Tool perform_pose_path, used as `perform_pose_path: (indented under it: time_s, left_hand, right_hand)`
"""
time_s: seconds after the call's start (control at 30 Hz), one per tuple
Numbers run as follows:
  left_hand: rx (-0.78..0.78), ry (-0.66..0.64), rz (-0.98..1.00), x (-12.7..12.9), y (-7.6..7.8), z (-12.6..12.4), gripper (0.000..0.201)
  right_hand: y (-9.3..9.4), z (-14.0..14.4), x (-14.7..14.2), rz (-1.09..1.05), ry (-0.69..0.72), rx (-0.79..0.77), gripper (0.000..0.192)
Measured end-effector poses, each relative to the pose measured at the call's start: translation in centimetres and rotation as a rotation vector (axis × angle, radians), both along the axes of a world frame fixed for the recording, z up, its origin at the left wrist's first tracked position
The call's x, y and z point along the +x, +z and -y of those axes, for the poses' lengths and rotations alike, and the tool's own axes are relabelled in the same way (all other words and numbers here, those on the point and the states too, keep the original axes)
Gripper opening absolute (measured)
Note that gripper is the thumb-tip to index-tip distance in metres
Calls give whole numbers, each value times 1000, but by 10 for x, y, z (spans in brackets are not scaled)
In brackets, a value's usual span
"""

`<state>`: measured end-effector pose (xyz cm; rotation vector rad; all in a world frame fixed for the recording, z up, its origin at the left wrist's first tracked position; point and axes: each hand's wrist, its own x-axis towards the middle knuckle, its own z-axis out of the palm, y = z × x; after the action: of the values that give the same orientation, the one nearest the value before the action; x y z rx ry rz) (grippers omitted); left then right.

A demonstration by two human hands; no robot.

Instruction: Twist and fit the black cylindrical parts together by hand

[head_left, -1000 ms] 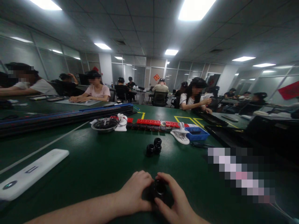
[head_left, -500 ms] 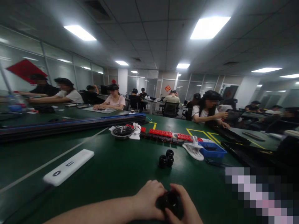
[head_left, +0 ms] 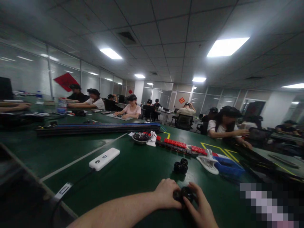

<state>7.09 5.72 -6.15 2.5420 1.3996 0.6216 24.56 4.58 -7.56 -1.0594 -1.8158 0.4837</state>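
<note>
On the green table [head_left: 133, 177] near its front edge, my left hand [head_left: 166, 193] and my right hand [head_left: 201, 209] both grip a small black ring-shaped part [head_left: 186, 193] between their fingertips. The part sits low over the table and is partly hidden by my fingers. A short way beyond it, a cluster of three similar black round parts [head_left: 180, 166] rests on the table, apart from both hands.
A white power bank [head_left: 104, 158] with a cable lies at left. Farther back are a metal bowl [head_left: 140, 138], red strips [head_left: 177, 144], a white clip holder [head_left: 208, 161], a blue tray [head_left: 229, 167] and a long dark rail [head_left: 95, 128]. Several people sit at other tables.
The view has swung left and up, so everything has shifted right and lower in the frame. My hands stay together on the black part throughout.
</note>
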Motion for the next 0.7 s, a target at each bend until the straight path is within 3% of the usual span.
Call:
perform_pose_path:
  time_s: [0.13,0.33,0.5,0.7]
  left_hand:
    - [-5,-19,73,-5,0,1,41]
    - [5,-87,30,-4,-1,0,40]
    - [5,-123,18,-3,3,-6,45]
    - [52,-265,-22,-1,8,-20,37]
  right_hand:
    - [-1,0,-1,-54,5,-20,39]
    - [0,7,-5,15,61,-11,42]
    - [6,6,-4,86,-32,35,55]
    - [6,4,-3,117,-73,7,38]
